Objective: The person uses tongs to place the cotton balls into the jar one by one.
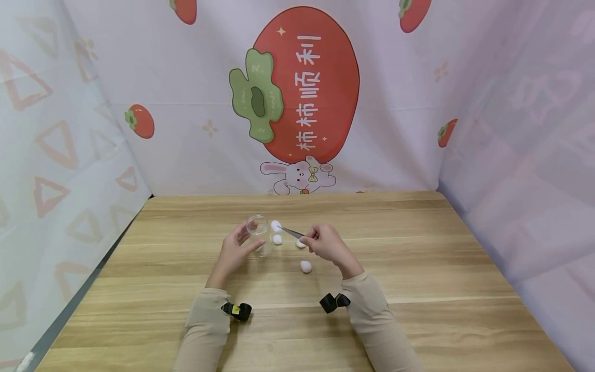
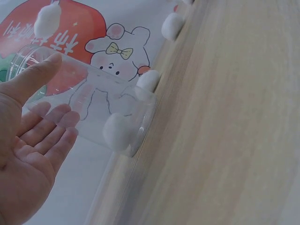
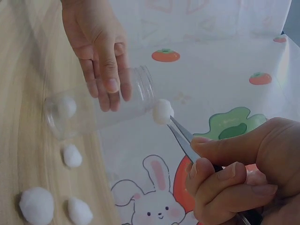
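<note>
My left hand [image 1: 234, 253] holds a clear, open-topped jar [image 2: 93, 105] upright, thumb on one side and fingers on the other. One white cotton ball [image 2: 118, 131] lies inside at the bottom. Between thumb and fingers, my right hand [image 3: 243, 173] pinches a pair of metal tweezers [image 3: 184, 143]. Their tips grip another cotton ball [image 3: 162, 111], just outside the jar's rim in the right wrist view. Three more cotton balls lie on the table: one close to the jar [image 1: 277, 239], one partly hidden below the right hand [image 1: 300, 243], one nearer me [image 1: 306, 266].
The wooden table [image 1: 395, 325] reaches back to a printed cloth [image 1: 186, 155] with persimmons and a rabbit. More cloth hangs along the left and right sides. Black straps with small devices [image 1: 238, 311] sit on both wrists.
</note>
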`<state>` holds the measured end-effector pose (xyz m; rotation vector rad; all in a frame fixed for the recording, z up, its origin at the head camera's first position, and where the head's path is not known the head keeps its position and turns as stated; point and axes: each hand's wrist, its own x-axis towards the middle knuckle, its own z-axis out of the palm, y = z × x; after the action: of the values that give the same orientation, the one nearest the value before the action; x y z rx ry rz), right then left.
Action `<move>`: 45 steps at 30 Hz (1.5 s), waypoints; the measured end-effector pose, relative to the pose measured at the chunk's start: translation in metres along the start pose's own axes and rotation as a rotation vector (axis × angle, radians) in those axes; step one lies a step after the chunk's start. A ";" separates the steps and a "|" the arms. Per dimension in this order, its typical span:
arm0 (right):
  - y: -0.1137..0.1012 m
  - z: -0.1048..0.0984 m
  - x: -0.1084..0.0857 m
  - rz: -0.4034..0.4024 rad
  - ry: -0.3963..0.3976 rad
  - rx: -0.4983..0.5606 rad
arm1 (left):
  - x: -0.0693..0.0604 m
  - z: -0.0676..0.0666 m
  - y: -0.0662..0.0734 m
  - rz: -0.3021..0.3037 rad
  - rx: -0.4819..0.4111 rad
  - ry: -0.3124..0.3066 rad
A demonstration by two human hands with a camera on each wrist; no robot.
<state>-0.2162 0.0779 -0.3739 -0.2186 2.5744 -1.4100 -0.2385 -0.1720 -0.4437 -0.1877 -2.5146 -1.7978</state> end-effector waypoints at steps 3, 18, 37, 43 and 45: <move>-0.004 -0.001 0.001 -0.016 0.005 -0.015 | 0.000 -0.001 -0.001 0.001 0.001 -0.003; -0.023 -0.001 0.005 -0.014 -0.005 -0.006 | -0.002 -0.002 0.005 0.003 -0.023 -0.004; -0.033 0.001 0.008 -0.042 -0.002 -0.037 | 0.001 0.001 -0.002 -0.003 -0.007 -0.004; -0.032 0.005 0.012 -0.049 -0.013 -0.038 | 0.001 0.001 -0.001 -0.023 -0.004 -0.007; -0.031 0.007 0.014 -0.052 -0.021 -0.033 | 0.001 0.000 -0.001 -0.027 0.001 -0.005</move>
<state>-0.2270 0.0522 -0.3526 -0.3058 2.5940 -1.3756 -0.2400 -0.1722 -0.4447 -0.1599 -2.5330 -1.8084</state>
